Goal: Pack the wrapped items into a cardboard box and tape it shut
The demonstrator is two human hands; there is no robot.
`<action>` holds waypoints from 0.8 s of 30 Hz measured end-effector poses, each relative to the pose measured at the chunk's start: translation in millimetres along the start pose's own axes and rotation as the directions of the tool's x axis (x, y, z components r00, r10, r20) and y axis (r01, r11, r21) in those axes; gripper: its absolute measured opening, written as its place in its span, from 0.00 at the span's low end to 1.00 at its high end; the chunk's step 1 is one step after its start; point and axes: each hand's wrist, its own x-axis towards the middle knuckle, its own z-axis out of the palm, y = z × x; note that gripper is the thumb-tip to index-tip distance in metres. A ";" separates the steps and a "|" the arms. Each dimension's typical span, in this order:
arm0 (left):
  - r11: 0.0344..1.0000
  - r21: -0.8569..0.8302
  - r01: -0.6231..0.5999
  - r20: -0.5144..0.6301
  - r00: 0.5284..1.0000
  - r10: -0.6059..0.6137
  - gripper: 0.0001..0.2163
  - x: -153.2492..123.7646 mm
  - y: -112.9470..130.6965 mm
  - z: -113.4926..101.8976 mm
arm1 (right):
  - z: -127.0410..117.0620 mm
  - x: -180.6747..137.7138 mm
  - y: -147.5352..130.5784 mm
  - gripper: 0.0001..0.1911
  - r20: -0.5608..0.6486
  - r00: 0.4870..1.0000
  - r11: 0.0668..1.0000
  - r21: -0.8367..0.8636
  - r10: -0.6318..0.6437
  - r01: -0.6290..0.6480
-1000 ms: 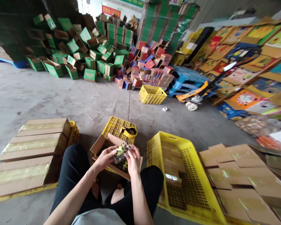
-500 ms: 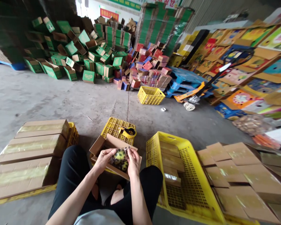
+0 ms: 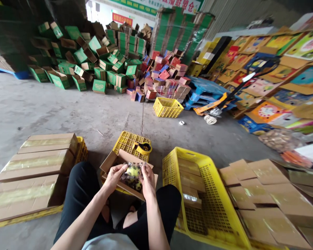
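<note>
Clear bag (image 3: 133, 171) with dark specks, drawn out between both hands above the open box (image 3: 109, 161); a rounded yellow-green thing shows through it. A second ago the bag was bunched up and the right hand's fingers were more spread; now it lies stretched sideways, each hand at one end. The left hand (image 3: 115, 176) pinches the left end between thumb and fingers, and the right hand (image 3: 147, 181) grips the right end, fingers close together. This suggests the work is still with this one bag: it is in hand and not let go. More dark-spotted yellow-green shows inside the box, just beneath it. Elsewhere little has altered beyond a slight camera shift: the tape cutter (image 3: 144, 148) stays on the low crate (image 3: 124, 140) behind the box, and the large crate (image 3: 214, 175) stands right of the box.
</note>
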 end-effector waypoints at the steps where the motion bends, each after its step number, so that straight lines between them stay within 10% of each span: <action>1: 1.000 0.016 -0.002 0.000 1.000 0.002 0.23 0.5 1.4 -0.2 | 0.4 -1.7 -1.2 0.29 0.038 0.999 1.000 -0.005 0.027 -0.027; 15: 0.994 0.011 0.110 0.057 0.992 -0.110 0.29 -3.4 5.7 6.4 | -0.5 -6.6 -14.0 0.28 -0.073 0.995 0.995 -0.084 -0.063 0.057; 24: 0.997 0.060 0.048 -0.004 0.999 -0.048 0.27 -4.5 15.8 8.5 | -1.5 -13.3 -15.9 0.31 0.129 0.992 0.999 -0.041 -0.016 0.022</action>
